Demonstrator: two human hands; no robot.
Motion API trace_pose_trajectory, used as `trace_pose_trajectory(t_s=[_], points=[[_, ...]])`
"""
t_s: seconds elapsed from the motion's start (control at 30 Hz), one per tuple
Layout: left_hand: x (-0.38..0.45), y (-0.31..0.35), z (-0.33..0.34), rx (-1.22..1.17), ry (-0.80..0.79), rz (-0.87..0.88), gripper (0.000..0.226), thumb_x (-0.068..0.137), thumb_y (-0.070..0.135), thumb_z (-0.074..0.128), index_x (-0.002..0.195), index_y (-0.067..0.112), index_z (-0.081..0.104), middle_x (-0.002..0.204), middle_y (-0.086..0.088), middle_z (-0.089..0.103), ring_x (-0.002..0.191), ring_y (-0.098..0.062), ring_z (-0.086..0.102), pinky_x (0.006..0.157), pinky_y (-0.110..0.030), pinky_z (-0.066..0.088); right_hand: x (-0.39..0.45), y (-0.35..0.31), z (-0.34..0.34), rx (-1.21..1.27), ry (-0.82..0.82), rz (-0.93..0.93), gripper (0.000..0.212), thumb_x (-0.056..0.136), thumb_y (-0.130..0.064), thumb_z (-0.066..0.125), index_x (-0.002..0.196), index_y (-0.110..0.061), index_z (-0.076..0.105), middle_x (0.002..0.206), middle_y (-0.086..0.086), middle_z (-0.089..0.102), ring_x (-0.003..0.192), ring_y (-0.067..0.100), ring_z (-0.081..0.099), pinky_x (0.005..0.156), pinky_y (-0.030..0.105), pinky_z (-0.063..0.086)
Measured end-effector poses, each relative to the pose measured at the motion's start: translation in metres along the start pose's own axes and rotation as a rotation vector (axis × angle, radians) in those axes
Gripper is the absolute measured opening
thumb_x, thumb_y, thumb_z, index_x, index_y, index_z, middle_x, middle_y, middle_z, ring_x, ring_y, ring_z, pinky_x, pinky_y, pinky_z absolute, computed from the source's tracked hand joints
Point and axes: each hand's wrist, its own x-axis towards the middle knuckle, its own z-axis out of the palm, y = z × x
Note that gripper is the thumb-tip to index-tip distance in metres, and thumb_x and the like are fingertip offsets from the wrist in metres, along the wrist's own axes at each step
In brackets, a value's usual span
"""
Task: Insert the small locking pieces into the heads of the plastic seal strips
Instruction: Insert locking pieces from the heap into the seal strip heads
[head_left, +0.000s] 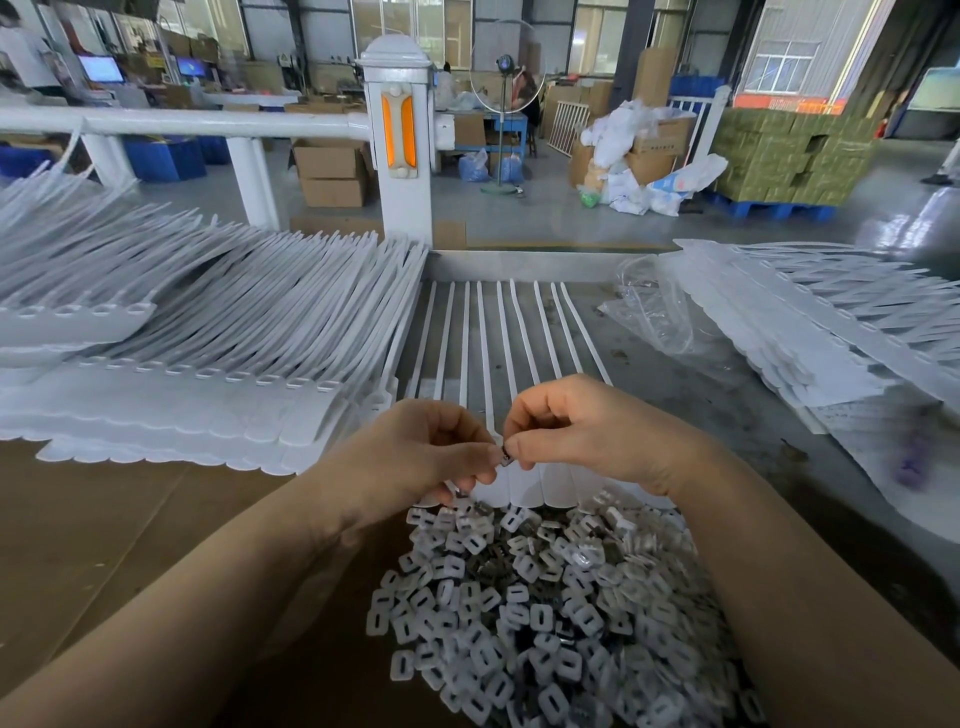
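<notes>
Left hand (415, 457) and right hand (582, 431) meeting above strips (511, 332) on table (675, 374), fingers of both curling, pinching one small locking piece (506, 458). Loose pile (540, 603) lying just below hands.

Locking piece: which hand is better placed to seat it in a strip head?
Right, probably. The right hand pinches the piece directly above the strip heads; the left hand only steadies it.
</notes>
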Motion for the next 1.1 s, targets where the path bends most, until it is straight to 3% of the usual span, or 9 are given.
trace_pose_trajectory(t_s=[0.07, 0.23, 0.33, 0.5, 0.73, 1.1], points=[[0.0008, -0.0002, 0.0001, 0.032, 0.002, -0.006, 0.007, 0.089, 0.019, 0.067, 0.09, 0.013, 0.07, 0.084, -0.004, 0.074, 0.072, -0.011, 0.063, 0.064, -0.022, 0.049, -0.0004, -0.0014, 0.0007, -0.015, -0.01, 0.004, 0.008, 0.091, -0.025, 0.067, 0.085, -0.02, 0.07, 0.079, -0.004, 0.072, 0.078, 0.017, 0.06, 0.086, 0.048, 0.052], [0.0, 0.0004, 0.0004, 0.025, 0.012, -0.032, 0.008, 0.091, 0.018, 0.065, 0.087, 0.013, 0.071, 0.081, -0.004, 0.075, 0.068, -0.009, 0.062, 0.059, -0.017, 0.047, -0.0011, -0.003, 0.0006, -0.011, -0.017, 0.009, 0.01, 0.093, -0.027, 0.065, 0.086, -0.022, 0.07, 0.077, -0.009, 0.072, 0.08, 0.017, 0.063, 0.09, 0.045, 0.05], [-0.0007, 0.0009, 0.0005, 0.047, 0.005, -0.045, 0.011, 0.092, 0.017, 0.063, 0.085, 0.012, 0.07, 0.079, -0.004, 0.075, 0.064, -0.008, 0.062, 0.059, -0.018, 0.047, -0.0012, -0.0027, 0.0005, -0.02, -0.037, 0.012, 0.01, 0.094, -0.027, 0.065, 0.087, -0.021, 0.07, 0.079, -0.008, 0.072, 0.087, 0.03, 0.064, 0.091, 0.046, 0.05], [-0.0013, 0.0023, 0.0009, 0.024, 0.006, -0.061, 0.013, 0.094, 0.015, 0.061, 0.086, 0.009, 0.068, 0.073, -0.002, 0.072, 0.061, -0.008, 0.06, 0.057, -0.018, 0.046, -0.0013, 0.0002, -0.0006, 0.009, -0.073, 0.023, 0.007, 0.093, -0.026, 0.066, 0.087, -0.024, 0.068, 0.08, -0.007, 0.072, 0.08, 0.008, 0.063, 0.085, 0.035, 0.051], [-0.0021, 0.0041, 0.0011, -0.007, 0.028, -0.06, 0.012, 0.093, 0.015, 0.061, 0.084, 0.01, 0.068, 0.07, 0.0, 0.07, 0.059, -0.006, 0.059, 0.056, -0.018, 0.046, 0.0015, 0.0037, 0.0004, 0.032, -0.078, 0.025, 0.008, 0.085, -0.022, 0.076, 0.088, -0.022, 0.068, 0.078, -0.011, 0.07, 0.071, 0.0, 0.062, 0.068, 0.015, 0.048], [-0.0027, 0.0053, 0.0015, 0.028, 0.015, -0.057, 0.014, 0.095, 0.014, 0.059, 0.083, 0.013, 0.065, 0.067, 0.004, 0.068, 0.062, -0.007, 0.058, 0.058, -0.02, 0.045, 0.0003, 0.003, -0.0012, 0.025, -0.162, 0.063, 0.013, 0.086, -0.01, 0.066, 0.079, -0.021, 0.066, 0.069, -0.01, 0.064, 0.068, 0.003, 0.059, 0.07, 0.023, 0.046]])
